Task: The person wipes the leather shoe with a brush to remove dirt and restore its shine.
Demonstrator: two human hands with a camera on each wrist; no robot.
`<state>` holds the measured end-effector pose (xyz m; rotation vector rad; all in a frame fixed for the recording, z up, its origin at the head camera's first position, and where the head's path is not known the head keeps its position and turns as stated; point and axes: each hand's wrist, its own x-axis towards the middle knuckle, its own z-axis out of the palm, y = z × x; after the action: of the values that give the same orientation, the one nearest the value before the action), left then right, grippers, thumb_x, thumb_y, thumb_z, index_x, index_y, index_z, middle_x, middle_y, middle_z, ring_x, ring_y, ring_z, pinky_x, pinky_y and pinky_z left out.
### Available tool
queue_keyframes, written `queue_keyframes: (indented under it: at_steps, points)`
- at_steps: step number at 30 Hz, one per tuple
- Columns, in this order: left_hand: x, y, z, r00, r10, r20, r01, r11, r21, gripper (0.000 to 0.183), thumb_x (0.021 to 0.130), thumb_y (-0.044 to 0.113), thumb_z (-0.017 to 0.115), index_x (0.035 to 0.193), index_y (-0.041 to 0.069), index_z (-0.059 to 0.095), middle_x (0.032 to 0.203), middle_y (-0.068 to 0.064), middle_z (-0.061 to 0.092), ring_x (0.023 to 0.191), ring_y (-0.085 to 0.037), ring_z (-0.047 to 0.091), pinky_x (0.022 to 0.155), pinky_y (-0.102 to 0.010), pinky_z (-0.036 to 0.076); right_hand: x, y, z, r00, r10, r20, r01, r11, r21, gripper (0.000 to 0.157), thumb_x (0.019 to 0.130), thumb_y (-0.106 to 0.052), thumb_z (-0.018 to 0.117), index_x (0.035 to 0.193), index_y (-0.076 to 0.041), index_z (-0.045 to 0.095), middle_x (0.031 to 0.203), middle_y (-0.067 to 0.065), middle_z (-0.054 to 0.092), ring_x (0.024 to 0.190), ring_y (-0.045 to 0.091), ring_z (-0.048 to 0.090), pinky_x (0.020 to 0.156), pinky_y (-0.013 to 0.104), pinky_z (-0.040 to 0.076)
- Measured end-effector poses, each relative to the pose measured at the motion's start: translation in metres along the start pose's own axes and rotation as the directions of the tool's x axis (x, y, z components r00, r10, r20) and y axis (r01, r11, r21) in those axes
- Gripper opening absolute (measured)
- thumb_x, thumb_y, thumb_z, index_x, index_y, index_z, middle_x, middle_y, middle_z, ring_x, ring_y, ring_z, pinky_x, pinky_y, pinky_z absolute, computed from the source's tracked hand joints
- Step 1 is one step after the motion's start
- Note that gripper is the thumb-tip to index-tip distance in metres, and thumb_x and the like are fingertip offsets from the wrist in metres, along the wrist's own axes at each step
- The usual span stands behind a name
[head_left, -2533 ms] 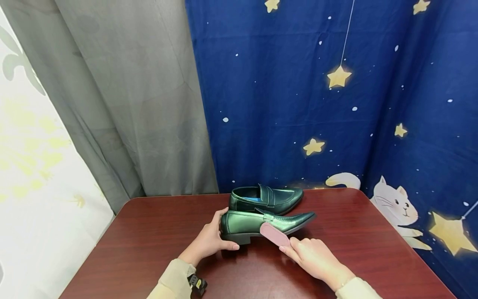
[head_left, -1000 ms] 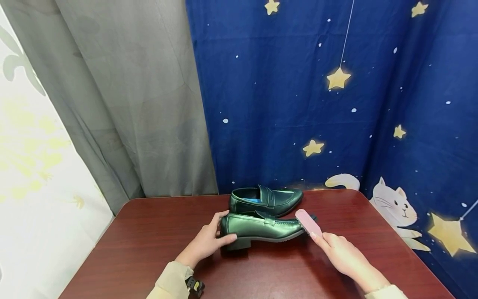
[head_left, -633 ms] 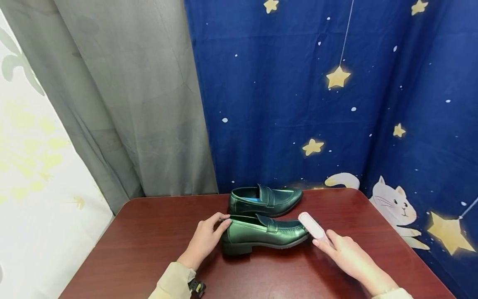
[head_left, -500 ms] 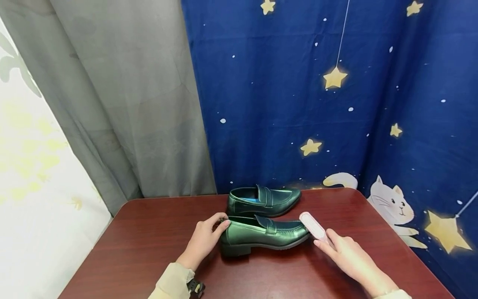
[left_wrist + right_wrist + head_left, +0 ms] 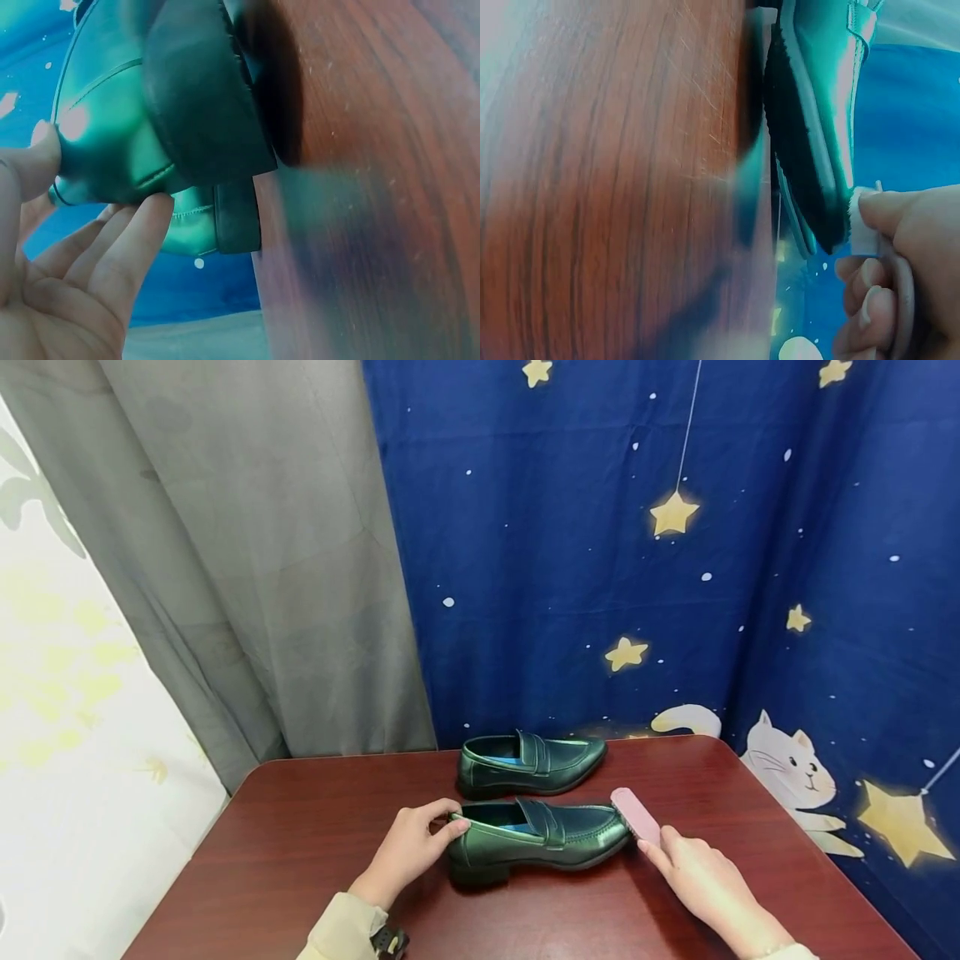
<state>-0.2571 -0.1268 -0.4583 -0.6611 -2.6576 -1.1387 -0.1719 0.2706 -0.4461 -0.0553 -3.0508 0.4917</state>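
Observation:
A dark green loafer [image 5: 536, 847] points its toe to the right in the head view, and it appears to be held slightly off the table. My left hand [image 5: 412, 847] pinches the back rim of its heel, thumb on one side and fingers on the other, as the left wrist view shows at the heel [image 5: 112, 120]. A pink brush [image 5: 636, 814] is gripped by its handle in my right hand [image 5: 701, 877]. Its white bristles [image 5: 862, 225] touch or nearly touch the loafer's toe in the right wrist view. Behind stands the matching loafer [image 5: 570, 767], upright.
The reddish-brown wooden table [image 5: 300, 827] has rounded far corners. A grey curtain [image 5: 285, 568] and a blue star-patterned curtain [image 5: 555, 552] hang behind its far edge. A white patterned cloth [image 5: 75, 693] is at the left.
The brush has travelled from the loafer's near side to its toe. The held loafer has come slightly nearer and turned so more of its opening shows. My left thumb has moved up to the rim.

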Motion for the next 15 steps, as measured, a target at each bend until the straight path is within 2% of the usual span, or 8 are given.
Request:
queue_keyframes:
  at_steps: [3,5,11,13,15]
  points:
    - [-0.005,0.004,0.0,0.999,0.025,0.031,-0.025,1.0,-0.014,0.01,0.092,0.049,0.07,0.092,0.04,0.067,0.057,0.016,0.039,0.052,0.001,0.036,0.055,-0.018,0.037,-0.001,-0.002,0.003,1.0,-0.001,0.0,0.001,1.0,-0.013,0.036,0.101,-0.045,0.057,0.086,-0.012,0.054,0.064,0.003,0.052,0.06,0.022,0.056,0.055,0.042,0.043]
    - [-0.008,0.006,0.0,0.998,0.052,0.042,-0.051,0.998,-0.026,0.009,0.091,0.048,0.071,0.088,0.04,0.066,0.056,0.015,0.033,0.051,0.002,0.031,0.054,-0.017,0.034,-0.002,-0.004,0.006,1.0,-0.001,0.001,0.001,1.0,-0.023,0.036,0.101,-0.043,0.058,0.085,-0.011,0.054,0.065,0.005,0.055,0.06,0.024,0.058,0.054,0.044,0.044]
    - [-0.017,0.01,0.004,0.991,0.129,0.021,-0.129,0.992,-0.013,0.009,0.091,0.043,0.072,0.086,0.038,0.066,0.059,0.017,0.03,0.053,0.004,0.028,0.055,-0.017,0.033,-0.003,-0.014,0.015,1.0,0.004,-0.007,-0.004,1.0,-0.031,0.038,0.102,-0.043,0.056,0.083,-0.01,0.054,0.065,0.008,0.057,0.06,0.028,0.061,0.054,0.048,0.047]
    - [-0.018,0.01,0.004,0.992,0.128,0.016,-0.128,0.992,-0.014,0.009,0.091,0.042,0.072,0.086,0.038,0.065,0.059,0.017,0.03,0.053,0.004,0.028,0.055,-0.016,0.033,-0.004,-0.017,0.016,1.0,-0.003,-0.022,0.003,0.999,-0.036,0.038,0.102,-0.042,0.057,0.082,-0.009,0.054,0.065,0.009,0.057,0.059,0.029,0.061,0.053,0.048,0.046]
    - [-0.019,0.009,0.005,0.992,0.123,0.02,-0.123,0.992,-0.026,0.008,0.091,0.042,0.072,0.088,0.039,0.066,0.061,0.018,0.038,0.054,0.004,0.032,0.055,-0.017,0.035,-0.004,-0.021,0.017,0.999,-0.008,-0.033,0.007,0.999,-0.04,0.037,0.101,-0.04,0.058,0.081,-0.009,0.054,0.065,0.009,0.058,0.059,0.029,0.061,0.052,0.048,0.046]
